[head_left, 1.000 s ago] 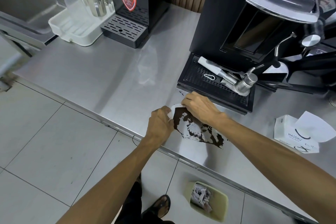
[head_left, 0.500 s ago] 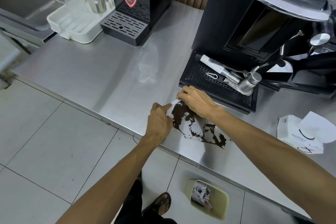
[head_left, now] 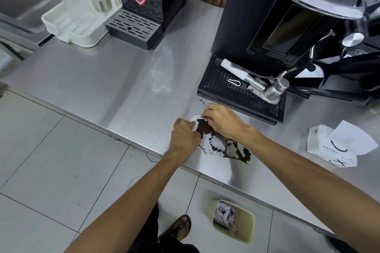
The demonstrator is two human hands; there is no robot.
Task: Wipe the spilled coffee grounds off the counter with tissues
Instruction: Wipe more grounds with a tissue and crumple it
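Steel counter (head_left: pixel 102 80) fills my view. Black coffee machine (head_left: pixel 257 16) is cut off top right, its drip tray (head_left: pixel 226 88) just behind the hands. Tissue box (head_left: pixel 329 146) sits right, bin (head_left: pixel 249 224) on the floor below. Coffee grounds (head_left: pixel 244 155) are dark and patchy near the counter's front edge. Left hand (head_left: pixel 185 135) and right hand (head_left: pixel 223 122) both pinch a white tissue (head_left: pixel 194 118), mostly hidden under them, at the spill's left end.

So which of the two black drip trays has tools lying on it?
The perforated tray by the right hand; the slotted tray beside the white rack holds none.
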